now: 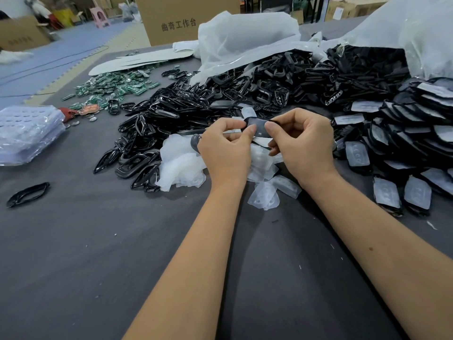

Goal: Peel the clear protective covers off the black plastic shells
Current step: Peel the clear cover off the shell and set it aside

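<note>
Black plastic shell point(259, 127) with its clear cover is pinched at both ends by the left hand point(224, 148) and right hand point(302, 146), above a heap of peeled clear covers point(182, 165).

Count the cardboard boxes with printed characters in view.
2: a large box behind the table's far edge, and a box on the floor at far left. Others behind are unclear.

Dark grey table point(98, 253), heaped black plastic shells point(196, 104) across its middle, covered shells point(404, 148) stacked at right, peeled clear covers point(181, 165) piled centrally, green circuit boards point(117, 87) scattered far left, clear trays point(27, 133) at left edge, one black frame point(28, 194) lying apart
</note>
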A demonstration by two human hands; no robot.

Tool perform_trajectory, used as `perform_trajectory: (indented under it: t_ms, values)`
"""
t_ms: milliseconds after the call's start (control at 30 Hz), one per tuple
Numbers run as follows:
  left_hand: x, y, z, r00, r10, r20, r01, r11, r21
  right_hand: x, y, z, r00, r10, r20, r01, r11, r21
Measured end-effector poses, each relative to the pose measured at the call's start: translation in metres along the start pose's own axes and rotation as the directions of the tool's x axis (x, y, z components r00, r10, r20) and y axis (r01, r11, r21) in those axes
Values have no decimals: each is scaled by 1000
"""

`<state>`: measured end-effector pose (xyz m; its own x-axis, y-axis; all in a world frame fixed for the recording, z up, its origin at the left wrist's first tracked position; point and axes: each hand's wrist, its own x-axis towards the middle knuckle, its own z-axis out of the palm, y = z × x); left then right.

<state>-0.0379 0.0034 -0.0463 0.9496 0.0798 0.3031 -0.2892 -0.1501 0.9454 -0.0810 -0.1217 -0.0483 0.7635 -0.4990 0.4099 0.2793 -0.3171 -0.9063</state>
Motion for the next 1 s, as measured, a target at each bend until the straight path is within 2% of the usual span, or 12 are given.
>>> perform_trajectory:
  t_ms: [500,1000]
  values:
    - [5,-5,0,997,-68,-22,66,995,-80,1,-1,1,999,1,52,-2,1000,21]
    - [4,-5,0,1000,-22,-13,21,999,-45,3,3,0,997,49,68,-51,998,32]
